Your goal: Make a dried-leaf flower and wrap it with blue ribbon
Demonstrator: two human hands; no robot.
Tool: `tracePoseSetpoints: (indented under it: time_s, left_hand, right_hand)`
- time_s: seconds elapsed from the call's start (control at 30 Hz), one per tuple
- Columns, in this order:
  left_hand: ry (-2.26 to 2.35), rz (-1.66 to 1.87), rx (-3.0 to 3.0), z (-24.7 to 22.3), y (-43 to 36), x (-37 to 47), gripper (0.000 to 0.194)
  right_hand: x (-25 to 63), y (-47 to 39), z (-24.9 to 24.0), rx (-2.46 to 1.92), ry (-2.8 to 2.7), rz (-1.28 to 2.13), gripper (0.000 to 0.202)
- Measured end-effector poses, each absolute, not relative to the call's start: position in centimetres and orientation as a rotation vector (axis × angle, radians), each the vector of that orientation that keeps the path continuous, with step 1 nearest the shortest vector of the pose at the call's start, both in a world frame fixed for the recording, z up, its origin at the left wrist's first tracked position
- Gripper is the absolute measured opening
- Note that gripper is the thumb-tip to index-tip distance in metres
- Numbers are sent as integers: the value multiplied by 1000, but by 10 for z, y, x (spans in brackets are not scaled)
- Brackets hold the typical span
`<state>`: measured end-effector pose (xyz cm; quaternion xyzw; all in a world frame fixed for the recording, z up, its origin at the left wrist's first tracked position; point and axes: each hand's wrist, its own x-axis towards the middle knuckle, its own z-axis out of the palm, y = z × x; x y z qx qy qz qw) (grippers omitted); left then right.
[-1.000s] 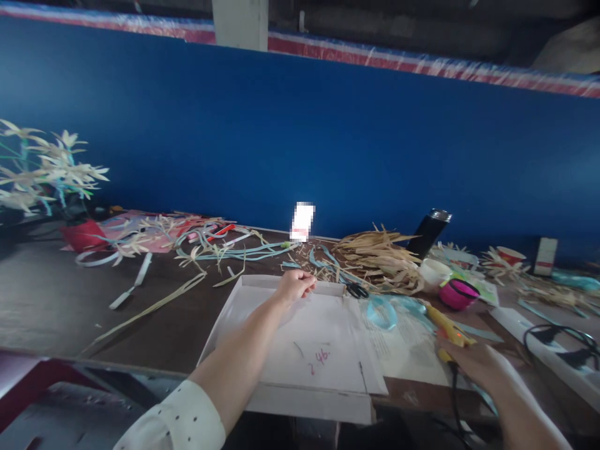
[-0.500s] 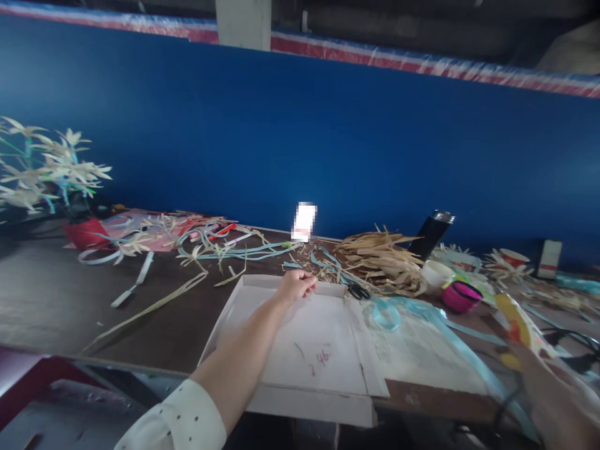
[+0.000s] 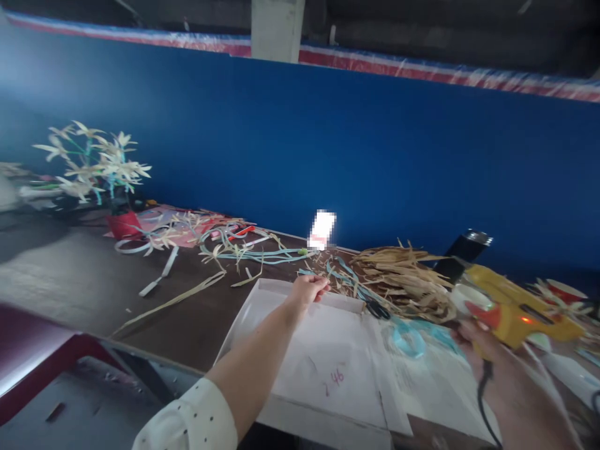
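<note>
My left hand (image 3: 309,292) is closed in a pinch over the far edge of a white cardboard box lid (image 3: 319,347). What sits between its fingertips is too small to make out. At the right, my right hand (image 3: 487,353) is wrapped round the handle of a yellow hot glue gun (image 3: 520,312), which shows a lit red light and a dark cord. Black-handled scissors (image 3: 377,309) lie beside the lid's far right corner. A pale blue ribbon loop (image 3: 407,339) rests right of the lid.
Dried husks (image 3: 403,281) are heaped at the back, near a leaning black flask (image 3: 464,253). Husk flowers (image 3: 112,159) stand in a red pot (image 3: 124,225) at the left. Blue strips (image 3: 262,255) lie across the table. A bright screen (image 3: 322,229) leans against the blue wall.
My right hand has risen from the lower right with the glue gun, now plainly in view. My left hand keeps its pinch above the lid. The view has turned somewhat left.
</note>
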<state>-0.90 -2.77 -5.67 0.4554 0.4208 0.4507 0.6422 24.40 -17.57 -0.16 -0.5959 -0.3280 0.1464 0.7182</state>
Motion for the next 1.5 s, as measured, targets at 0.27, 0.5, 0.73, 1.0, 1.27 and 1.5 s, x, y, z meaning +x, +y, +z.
tracePoseSetpoints:
  time_s: [0.27, 0.5, 0.73, 1.0, 1.27, 1.5]
  left_hand:
    - [991, 1147, 995, -56, -22, -12, 26]
    - [1007, 1179, 1046, -54, -25, -11, 22]
    - [1028, 1165, 1085, -49, -29, -14, 21]
    - [1037, 1138, 1145, -47, -32, -14, 20]
    - [1054, 1110, 1222, -42, -37, -15, 17]
    - [1059, 1120, 1209, -42, -35, -14, 15]
  right_hand:
    - [153, -139, -16, -1394, -991, 655, 42]
    - [140, -135, -50, -1395, -1096, 760, 46]
    - [138, -137, -51, -1444, -1148, 777, 47]
    - [132, -139, -47, -1518, -1134, 745, 47]
    - [128, -140, -43, -1588, -1122, 713, 50]
    - [129, -139, -44, -1630, -1127, 688, 51]
